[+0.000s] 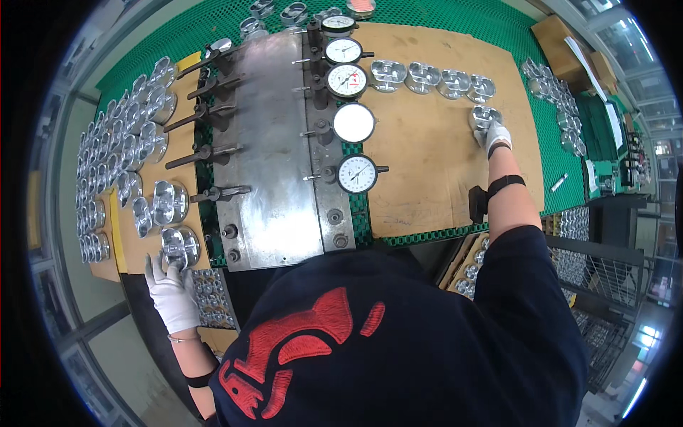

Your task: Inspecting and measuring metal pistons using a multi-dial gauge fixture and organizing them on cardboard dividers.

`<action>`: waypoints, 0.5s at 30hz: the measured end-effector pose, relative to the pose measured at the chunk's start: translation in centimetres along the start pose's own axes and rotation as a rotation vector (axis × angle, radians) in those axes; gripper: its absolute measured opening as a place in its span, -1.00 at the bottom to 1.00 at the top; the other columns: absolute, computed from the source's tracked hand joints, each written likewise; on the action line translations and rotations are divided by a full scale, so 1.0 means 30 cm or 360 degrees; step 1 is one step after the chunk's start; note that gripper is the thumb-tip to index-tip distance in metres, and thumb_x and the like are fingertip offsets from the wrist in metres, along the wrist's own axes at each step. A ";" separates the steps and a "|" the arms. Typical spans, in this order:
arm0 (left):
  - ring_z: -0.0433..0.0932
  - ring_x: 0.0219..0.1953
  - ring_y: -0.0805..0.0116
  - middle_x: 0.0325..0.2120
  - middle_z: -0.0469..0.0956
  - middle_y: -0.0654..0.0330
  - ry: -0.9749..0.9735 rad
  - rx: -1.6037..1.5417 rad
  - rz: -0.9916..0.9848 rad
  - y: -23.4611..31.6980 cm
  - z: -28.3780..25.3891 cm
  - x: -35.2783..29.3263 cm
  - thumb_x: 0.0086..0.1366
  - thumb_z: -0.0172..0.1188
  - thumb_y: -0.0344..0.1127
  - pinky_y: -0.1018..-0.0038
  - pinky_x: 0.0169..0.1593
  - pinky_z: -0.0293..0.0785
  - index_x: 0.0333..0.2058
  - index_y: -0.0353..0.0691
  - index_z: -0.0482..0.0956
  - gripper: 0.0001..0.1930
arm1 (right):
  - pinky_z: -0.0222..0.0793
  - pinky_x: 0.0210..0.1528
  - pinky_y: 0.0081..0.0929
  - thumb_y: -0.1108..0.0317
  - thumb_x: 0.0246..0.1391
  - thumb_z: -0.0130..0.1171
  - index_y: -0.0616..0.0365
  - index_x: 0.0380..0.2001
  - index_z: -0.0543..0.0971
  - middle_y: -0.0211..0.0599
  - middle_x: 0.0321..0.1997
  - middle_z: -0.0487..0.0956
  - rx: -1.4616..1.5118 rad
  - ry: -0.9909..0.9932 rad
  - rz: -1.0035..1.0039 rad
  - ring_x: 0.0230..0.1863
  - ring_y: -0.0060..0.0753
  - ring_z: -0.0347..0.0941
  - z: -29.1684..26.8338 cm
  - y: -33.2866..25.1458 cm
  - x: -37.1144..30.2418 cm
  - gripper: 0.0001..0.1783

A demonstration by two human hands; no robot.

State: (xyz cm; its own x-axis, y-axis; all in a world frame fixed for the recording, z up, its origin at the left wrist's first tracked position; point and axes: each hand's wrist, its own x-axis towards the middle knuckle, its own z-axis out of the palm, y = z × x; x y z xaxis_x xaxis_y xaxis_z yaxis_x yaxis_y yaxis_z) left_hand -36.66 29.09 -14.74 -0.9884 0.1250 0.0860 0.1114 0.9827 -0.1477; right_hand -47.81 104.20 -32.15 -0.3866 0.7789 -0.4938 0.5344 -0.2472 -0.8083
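Note:
My gloved left hand [173, 297] is at the near left corner of the work surface. Its thumb and nearest fingers press on the near side of a shiny metal piston [180, 245], while the outer fingers stretch out beside it. Far to the right, my gloved right hand [497, 134] grips another piston [485, 116] on the cardboard sheet [434, 164]. Just beyond it stands a short row of pistons [454, 83]. Between my hands lies a flat steel plate fixture [274, 142], lined on its right with dial gauges [357, 174] and on its left with dark clamps [206, 153].
Many pistons [117, 146] crowd the left side, and more [551, 89] stand at the far right on green mesh [455, 18]. Near the right edge are a cardboard box [558, 50], a green bin [597, 124] and a white marker [559, 182]. Piston trays [469, 267] sit below.

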 end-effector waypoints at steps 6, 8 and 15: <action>0.39 0.05 -0.06 -0.06 0.48 -0.03 0.0131 -0.0398 -0.0107 -0.017 -0.013 -0.085 0.02 0.39 -0.43 0.16 0.02 0.43 -0.14 -0.26 0.53 -0.61 | 0.59 -0.34 -0.20 0.37 0.04 0.21 0.15 0.02 0.42 -0.15 -0.15 0.55 0.0591 -0.0027 -0.0372 -0.25 -0.22 0.57 0.146 -0.046 -0.265 -0.56; 0.50 -0.15 0.18 -0.15 0.53 0.05 0.0192 -0.0806 -0.0388 -0.036 -0.029 -0.074 0.20 0.28 -0.38 0.27 -0.08 0.47 -0.09 -0.34 0.51 -0.68 | 0.58 -0.18 -0.16 0.42 0.14 0.13 0.11 0.18 0.23 -0.15 0.01 0.49 0.0527 -0.0284 -0.0636 -0.16 -0.18 0.56 0.138 -0.121 -0.494 -0.46; 0.53 -0.22 0.43 -0.22 0.58 0.14 -0.0314 -0.2930 -0.0484 0.258 -0.286 0.152 0.36 0.09 -0.30 0.49 -0.08 0.44 -0.07 -0.42 0.54 -0.70 | 0.48 -0.17 -0.52 0.46 -0.10 0.28 0.30 0.17 0.34 -0.14 -0.14 0.57 -0.0685 -0.1862 -0.1701 -0.25 -0.44 0.56 0.253 -0.209 -1.350 -0.31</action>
State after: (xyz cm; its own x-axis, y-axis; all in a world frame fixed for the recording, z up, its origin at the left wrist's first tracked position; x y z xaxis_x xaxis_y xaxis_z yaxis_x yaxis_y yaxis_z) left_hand -39.43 38.42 -7.04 -0.9743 0.0570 -0.2177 -0.2232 -0.1207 0.9673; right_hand -41.21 69.83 -9.53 -0.9125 -0.4021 0.0755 -0.2529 0.4092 -0.8767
